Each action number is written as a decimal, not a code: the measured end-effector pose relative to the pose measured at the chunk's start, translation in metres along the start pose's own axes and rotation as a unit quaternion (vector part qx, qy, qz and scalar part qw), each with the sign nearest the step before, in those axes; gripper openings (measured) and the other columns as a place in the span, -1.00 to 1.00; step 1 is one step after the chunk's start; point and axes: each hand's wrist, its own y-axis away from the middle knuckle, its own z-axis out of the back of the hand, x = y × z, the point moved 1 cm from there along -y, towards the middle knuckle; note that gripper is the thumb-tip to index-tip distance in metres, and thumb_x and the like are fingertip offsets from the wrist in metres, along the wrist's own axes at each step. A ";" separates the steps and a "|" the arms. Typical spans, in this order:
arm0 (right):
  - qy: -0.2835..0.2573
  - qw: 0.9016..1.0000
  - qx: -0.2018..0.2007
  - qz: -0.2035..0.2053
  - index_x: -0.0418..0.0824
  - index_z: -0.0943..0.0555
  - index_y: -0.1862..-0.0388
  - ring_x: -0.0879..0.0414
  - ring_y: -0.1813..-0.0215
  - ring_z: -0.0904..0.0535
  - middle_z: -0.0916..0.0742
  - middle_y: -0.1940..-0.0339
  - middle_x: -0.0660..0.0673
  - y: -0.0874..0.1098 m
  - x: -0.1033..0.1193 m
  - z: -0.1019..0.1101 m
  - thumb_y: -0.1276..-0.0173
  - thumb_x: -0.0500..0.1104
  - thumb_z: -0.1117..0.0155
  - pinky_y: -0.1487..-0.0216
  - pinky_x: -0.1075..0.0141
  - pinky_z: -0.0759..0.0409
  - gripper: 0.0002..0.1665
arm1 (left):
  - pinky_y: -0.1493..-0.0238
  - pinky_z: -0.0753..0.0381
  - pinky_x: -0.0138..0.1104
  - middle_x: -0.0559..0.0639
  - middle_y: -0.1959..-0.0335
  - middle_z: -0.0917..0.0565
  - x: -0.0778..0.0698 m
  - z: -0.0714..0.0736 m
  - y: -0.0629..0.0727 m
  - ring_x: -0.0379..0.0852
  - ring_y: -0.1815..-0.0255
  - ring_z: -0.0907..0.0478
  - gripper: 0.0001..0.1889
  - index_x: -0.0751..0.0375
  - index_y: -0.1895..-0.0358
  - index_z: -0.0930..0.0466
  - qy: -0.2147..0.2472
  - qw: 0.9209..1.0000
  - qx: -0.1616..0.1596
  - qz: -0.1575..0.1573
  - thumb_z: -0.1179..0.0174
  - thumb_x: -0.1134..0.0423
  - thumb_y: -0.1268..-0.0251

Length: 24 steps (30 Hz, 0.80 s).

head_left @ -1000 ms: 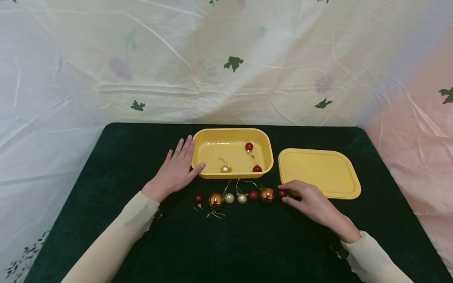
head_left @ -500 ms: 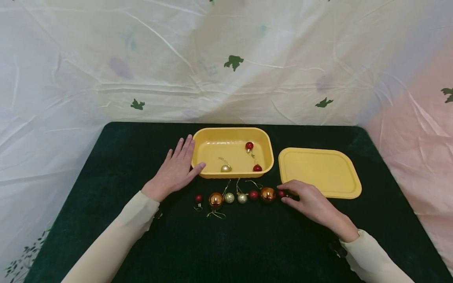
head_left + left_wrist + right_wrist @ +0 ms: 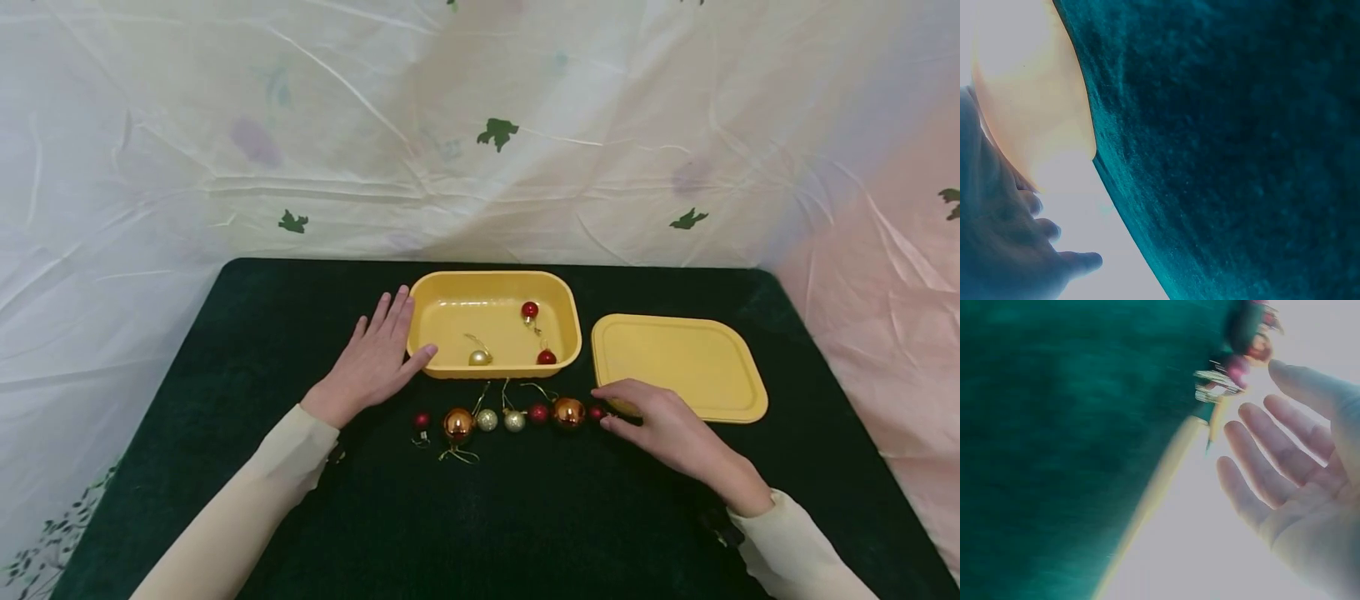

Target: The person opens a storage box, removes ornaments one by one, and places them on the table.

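Observation:
In the head view, my left hand (image 3: 367, 358) rests on the left rim of a yellow plastic box (image 3: 442, 321), fingers straight, thumb over the front edge. Inside the box lie two red baubles (image 3: 529, 310) and one pale gold bauble (image 3: 478, 357). My right hand (image 3: 671, 433) is beside a small red bauble (image 3: 597, 412), the last on the right in a row. Thumb and index finger stand apart around it. In the right wrist view, the fingers are spread with a gap to the blurred baubles. The left wrist view shows the box (image 3: 1035, 94) from low down.
The row in front of the box holds two copper baubles (image 3: 458, 425), two glittery gold baubles (image 3: 487, 420) and further red baubles (image 3: 537, 413), some with string loops. A yellow lid (image 3: 682, 367) lies right of the box. A dark green cloth (image 3: 465, 533) covers the table.
My right hand has shifted very slightly to the right beside the red bauble. The left hand, box, lid and other baubles stay in place.

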 end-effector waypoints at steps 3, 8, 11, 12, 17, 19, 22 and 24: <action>-0.001 0.999 -0.039 0.020 -0.12 -0.67 -0.22 -0.03 -0.11 -0.72 -0.77 -0.10 -0.05 -0.001 0.009 0.010 -0.39 -0.14 -0.48 -0.07 -0.10 -0.69 -0.56 | -0.58 0.16 0.28 0.03 -0.72 0.43 0.000 0.000 0.000 0.16 -0.71 0.43 0.01 0.17 -0.69 0.42 -0.002 1.000 -0.001 -0.001 0.31 -0.46 -0.54; -0.013 0.995 -0.085 0.048 -0.08 -0.69 -0.21 0.06 -0.06 -0.72 -0.77 -0.09 0.02 -0.011 0.026 0.023 -0.45 -0.09 -0.43 -0.03 -0.07 -0.70 -0.62 | -0.58 0.17 0.28 0.03 -0.71 0.43 0.000 0.000 0.000 0.14 -0.71 0.45 0.00 0.17 -0.69 0.43 -0.003 1.000 -0.002 0.001 0.30 -0.45 -0.54; -0.021 0.993 -0.094 0.062 -0.06 -0.70 -0.21 0.15 -0.05 -0.69 -0.77 -0.09 0.05 -0.020 0.038 0.027 -0.48 -0.04 -0.40 -0.04 -0.03 -0.69 -0.63 | -0.58 0.19 0.27 0.03 -0.72 0.42 -0.001 0.000 0.000 0.12 -0.71 0.47 -0.01 0.16 -0.69 0.43 0.003 1.000 -0.001 0.003 0.25 -0.41 -0.56; -0.025 0.993 -0.094 0.068 -0.06 -0.70 -0.21 0.17 -0.04 -0.68 -0.77 -0.09 0.05 -0.024 0.042 0.029 -0.48 -0.04 -0.40 -0.04 -0.01 -0.69 -0.63 | -0.58 0.20 0.27 0.03 -0.72 0.42 -0.001 0.000 0.000 0.11 -0.70 0.48 -0.01 0.16 -0.69 0.43 0.004 1.000 0.000 0.004 0.24 -0.41 -0.57; -0.037 0.993 -0.080 0.083 -0.05 -0.70 -0.22 0.17 -0.01 -0.66 -0.77 -0.09 0.02 -0.045 0.059 0.033 -0.45 -0.04 -0.43 -0.03 0.03 -0.68 -0.61 | -0.58 0.20 0.27 0.03 -0.72 0.42 -0.002 0.000 0.000 0.11 -0.71 0.48 -0.02 0.16 -0.69 0.43 0.005 1.000 0.000 0.004 0.21 -0.39 -0.57; -0.041 0.993 -0.072 0.088 -0.07 -0.70 -0.21 0.14 -0.02 -0.66 -0.77 -0.10 0.00 -0.055 0.063 0.033 -0.45 -0.05 -0.43 -0.03 0.00 -0.67 -0.61 | -0.58 0.19 0.27 0.04 -0.72 0.40 -0.002 0.000 0.000 0.12 -0.71 0.46 -0.02 0.17 -0.69 0.42 0.003 1.000 -0.003 0.002 0.20 -0.38 -0.58; -0.049 0.993 -0.053 0.094 -0.09 -0.69 -0.23 0.05 -0.10 -0.66 -0.76 -0.17 -0.04 -0.069 0.068 0.033 -0.46 -0.03 -0.41 -0.10 -0.06 -0.64 -0.59 | -0.58 0.18 0.28 0.04 -0.72 0.40 -0.002 0.000 0.001 0.13 -0.71 0.45 -0.02 0.17 -0.69 0.42 0.002 1.000 -0.004 0.002 0.20 -0.37 -0.58; -0.055 0.993 -0.038 0.098 -0.10 -0.68 -0.25 0.02 -0.18 -0.64 -0.74 -0.20 -0.04 -0.078 0.070 0.031 -0.47 -0.01 -0.40 -0.18 -0.06 -0.61 -0.57 | -0.58 0.19 0.27 0.04 -0.72 0.40 -0.002 0.000 0.001 0.13 -0.71 0.46 -0.02 0.16 -0.69 0.43 0.000 1.000 -0.003 0.003 0.21 -0.38 -0.58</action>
